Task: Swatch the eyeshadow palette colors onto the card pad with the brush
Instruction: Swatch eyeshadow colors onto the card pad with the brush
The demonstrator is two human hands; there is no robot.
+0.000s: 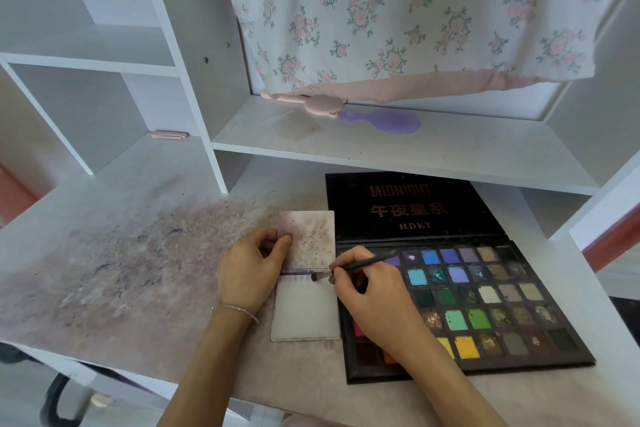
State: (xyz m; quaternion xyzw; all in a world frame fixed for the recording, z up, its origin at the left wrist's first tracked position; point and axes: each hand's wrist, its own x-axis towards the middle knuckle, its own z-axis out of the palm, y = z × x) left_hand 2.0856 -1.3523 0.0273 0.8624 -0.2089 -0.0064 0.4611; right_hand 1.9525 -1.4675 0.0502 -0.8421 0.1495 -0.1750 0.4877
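The right hand (372,291) pinches a thin dark-handled makeup brush (349,267), its bristle tip touching the top edge of the small white card pad (306,315), where a pale lilac streak shows. The left hand (251,270) grips the pad's stained, flipped-back cover (308,237) between thumb and fingers. The open black eyeshadow palette (485,305) lies just right of the pad on the smudged white desk (121,246).

The palette (460,305) is black with blue, green, yellow and brown pans. The cloth (398,10) is white with pink flowers. The hairbrush (388,120) is purple.
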